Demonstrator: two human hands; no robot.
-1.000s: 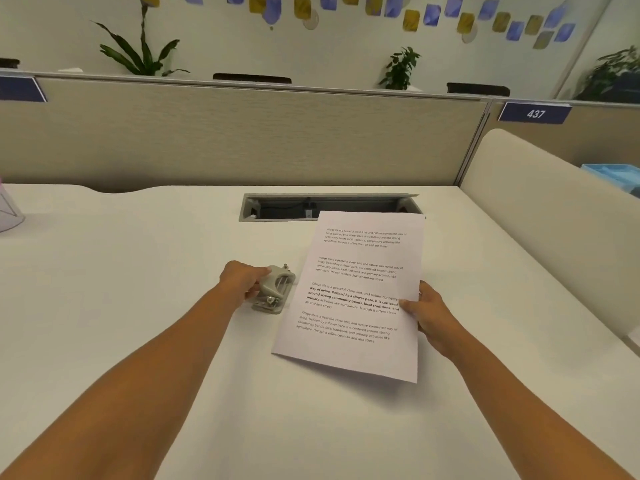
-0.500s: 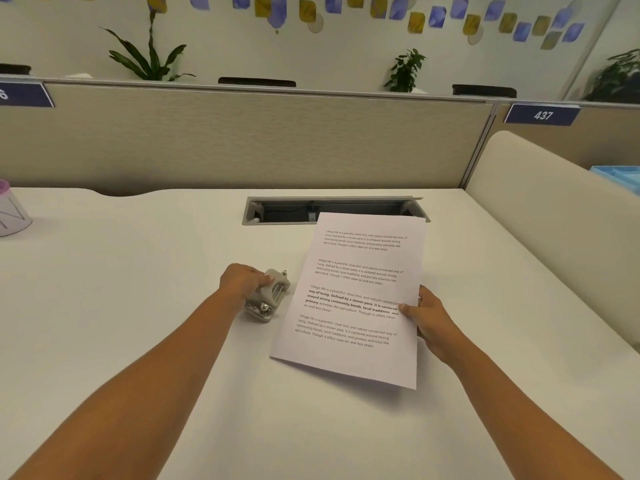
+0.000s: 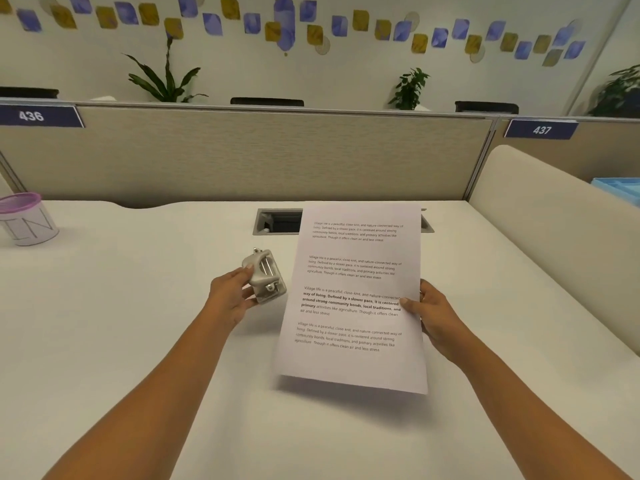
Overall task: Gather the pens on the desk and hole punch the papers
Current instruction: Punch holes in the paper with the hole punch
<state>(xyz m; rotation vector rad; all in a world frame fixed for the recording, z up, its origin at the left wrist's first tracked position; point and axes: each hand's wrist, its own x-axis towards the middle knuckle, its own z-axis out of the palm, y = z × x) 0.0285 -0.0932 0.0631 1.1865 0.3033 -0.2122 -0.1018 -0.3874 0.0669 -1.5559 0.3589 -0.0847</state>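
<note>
Both things have left the table since a second ago: the paper, which lay flat and skewed, now hangs squarer above it and throws a shadow under its near edge. The right grip pinches the sheet's right edge at about mid-height, thumb on top. The left grip is wrapped round the hole punch, now raised and tilted just beside the sheet's left edge, apparently not touching it. To punch well, I judge the slot should turn to face that left margin, the edge should slide fully in near mid-height, and the sheet should stay taut and level before any squeeze.
</note>
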